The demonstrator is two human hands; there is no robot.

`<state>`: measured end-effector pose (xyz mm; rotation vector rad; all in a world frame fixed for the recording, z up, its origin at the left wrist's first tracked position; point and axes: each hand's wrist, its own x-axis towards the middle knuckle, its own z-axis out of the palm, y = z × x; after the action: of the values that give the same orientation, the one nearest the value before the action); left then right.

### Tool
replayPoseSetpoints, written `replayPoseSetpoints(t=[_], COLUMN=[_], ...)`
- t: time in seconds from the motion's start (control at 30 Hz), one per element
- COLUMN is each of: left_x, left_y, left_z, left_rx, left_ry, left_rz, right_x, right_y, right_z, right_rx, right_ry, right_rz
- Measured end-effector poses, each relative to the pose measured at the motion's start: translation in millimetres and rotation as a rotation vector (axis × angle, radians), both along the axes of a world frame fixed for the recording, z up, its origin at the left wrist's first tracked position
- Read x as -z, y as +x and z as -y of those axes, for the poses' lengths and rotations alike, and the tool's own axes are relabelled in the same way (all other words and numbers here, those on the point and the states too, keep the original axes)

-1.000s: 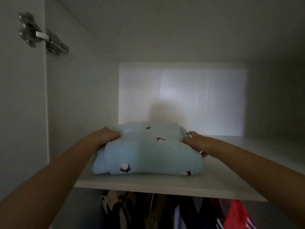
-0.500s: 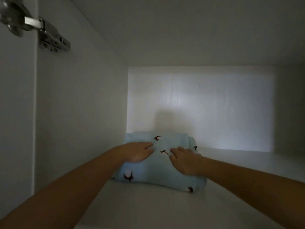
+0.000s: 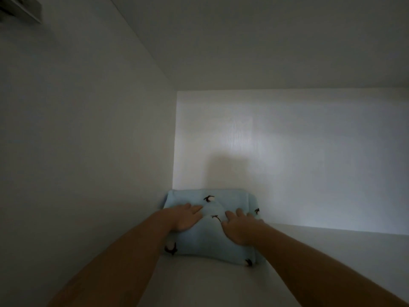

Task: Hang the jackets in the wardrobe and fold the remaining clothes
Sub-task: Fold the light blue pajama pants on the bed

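A folded light-blue garment (image 3: 212,240) with small dark bird prints lies on the white wardrobe shelf (image 3: 309,273), pushed into the back left corner against the side wall. My left hand (image 3: 183,218) rests flat on its top left part, fingers spread. My right hand (image 3: 241,227) lies flat on its top right part, fingers stretched forward. Neither hand grips the cloth; both press down on it.
The wardrobe's left side wall (image 3: 88,151) and back panel (image 3: 309,162) enclose the shelf, and its ceiling (image 3: 265,41) hangs above. A metal door hinge (image 3: 20,9) shows at the top left corner. The shelf stretches to the right of the garment.
The garment has slid from the shelf's front edge back into the left rear corner. My hands moved from its sides onto its top. The hanging clothes below are out of view.
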<state>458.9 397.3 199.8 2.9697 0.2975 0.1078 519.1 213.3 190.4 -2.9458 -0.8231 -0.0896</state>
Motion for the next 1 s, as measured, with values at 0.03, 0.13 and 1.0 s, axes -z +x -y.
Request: replayPoseSetpoints(t=[0.03,0.13,1.0], left_x=[0,1,0], left_y=[4,15,-131], left_z=[-3,-11,163], left_rx=[0.002,0.012,0.004], left_ry=[0.005,0.015,0.734], left_rz=[0.0,-0.015,0.217], right_x=[1,4,-17], right_y=[5,18,-179], right_z=[-3,-5,246], right_rx=[-0.001,-0.022,0.055], right_ry=[0.002,0.014,-0.265], right_rz=[-0.006,-0.049,0.499])
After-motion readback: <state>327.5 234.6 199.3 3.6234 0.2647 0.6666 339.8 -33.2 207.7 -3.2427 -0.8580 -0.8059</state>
